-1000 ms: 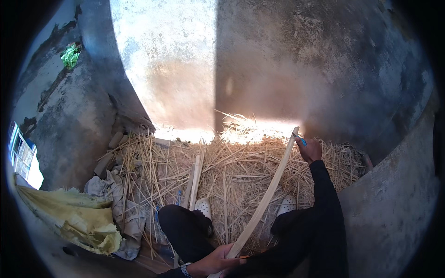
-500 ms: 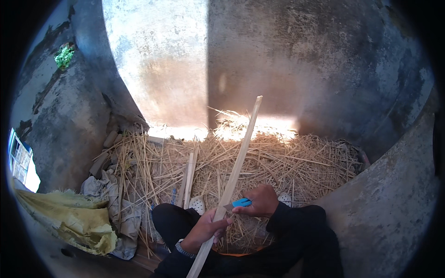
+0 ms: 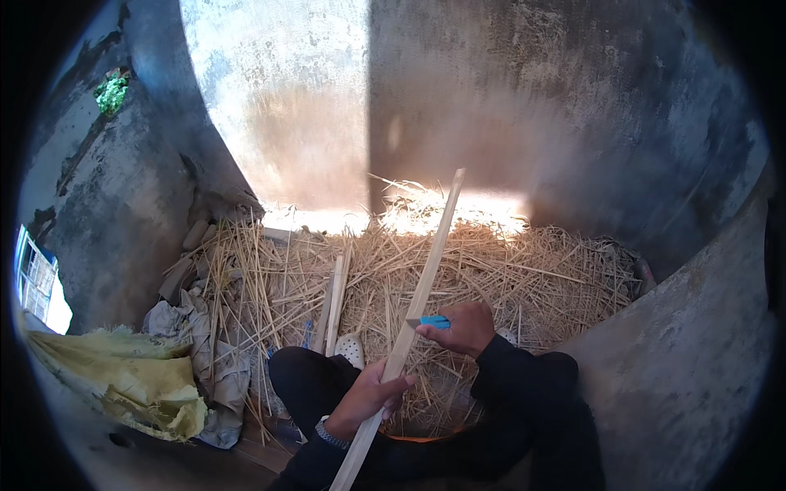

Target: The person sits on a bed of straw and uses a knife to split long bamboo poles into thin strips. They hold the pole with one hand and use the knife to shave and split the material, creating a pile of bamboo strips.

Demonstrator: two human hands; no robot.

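Note:
A long, pale wooden strip [image 3: 435, 254] slants up and away from my lap. My left hand [image 3: 370, 401] is wrapped round its lower part, with a watch or bracelet on that wrist. In my right hand [image 3: 467, 329] is a knife with a blue handle [image 3: 435, 322], the fingers closed round it. The dark blade [image 3: 414, 322] touches the strip, a short way above my left hand. Most of the handle is hidden in the right fist.
Loose straw [image 3: 524, 270] covers the ground up to a concrete wall [image 3: 524, 106]. More wooden strips [image 3: 336, 303] lie beside my white clog [image 3: 350, 349]. On the left are a torn yellow sack [image 3: 123, 380] and a greyish cloth [image 3: 225, 409]. A sloping concrete surface [image 3: 679, 352] rises on the right.
My right hand and the knife have moved up along the strip, farther from my left hand. The left hand keeps its hold on the strip.

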